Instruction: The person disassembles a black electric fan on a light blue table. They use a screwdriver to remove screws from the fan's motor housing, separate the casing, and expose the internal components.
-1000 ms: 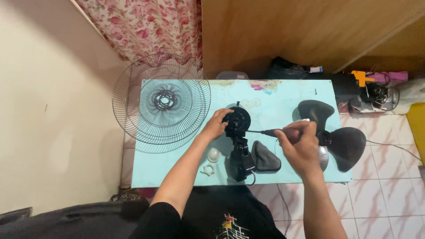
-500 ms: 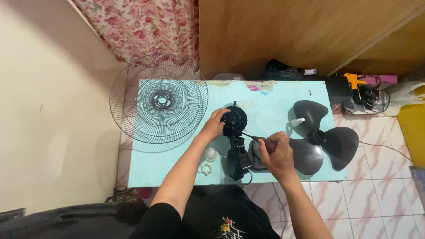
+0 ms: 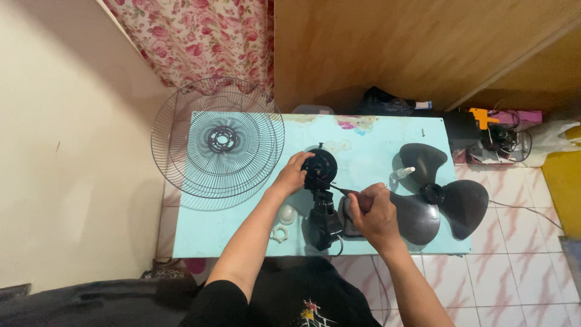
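Two hands at a black fan motor housing on a pale blue table.

The left hand (image 3: 293,177) clasps the round front of the fan motor housing (image 3: 321,188), whose long axis runs back toward the person. The right hand (image 3: 374,212) is closed around a screwdriver (image 3: 339,190), its tip pointing left into the housing just beyond the knuckles. Fan blades (image 3: 437,197) lie right of that grip; wire fan guards (image 3: 218,142) lie beyond the left hand.

- Round black plastic fan motor housing (image 3: 319,166): matt.
- Dark three-bladed plastic fan blade (image 3: 439,197): smooth, slightly glossy.
- Round wire-metal fan guard (image 3: 218,142): shiny.
- Pale turquoise table (image 3: 369,151): smooth, worn.
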